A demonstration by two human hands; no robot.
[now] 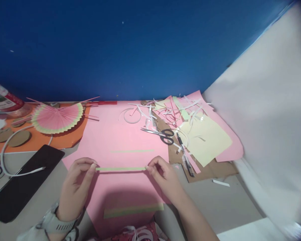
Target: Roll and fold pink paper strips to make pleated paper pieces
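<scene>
A narrow yellow-green paper strip (120, 169) is stretched level between my two hands, above pink paper (110, 134). My left hand (77, 184) pinches its left end between thumb and fingers. At the other end, my right hand (164, 175) has a matching pinch. Just beyond lies a second thin green strip (132, 151) on the pink paper. Closer to my body, a wider yellow-green strip (132, 211) lies across the paper, partly in shadow.
Scissors (160, 133), a pen (184, 154), paper scraps (175, 110) and a cream sheet (208, 137) lie at the right, partly on cardboard (215, 170). At the left are a phone (25, 184), a cable (5, 164), a pleated paper fan (57, 118) and a bottle (7, 100).
</scene>
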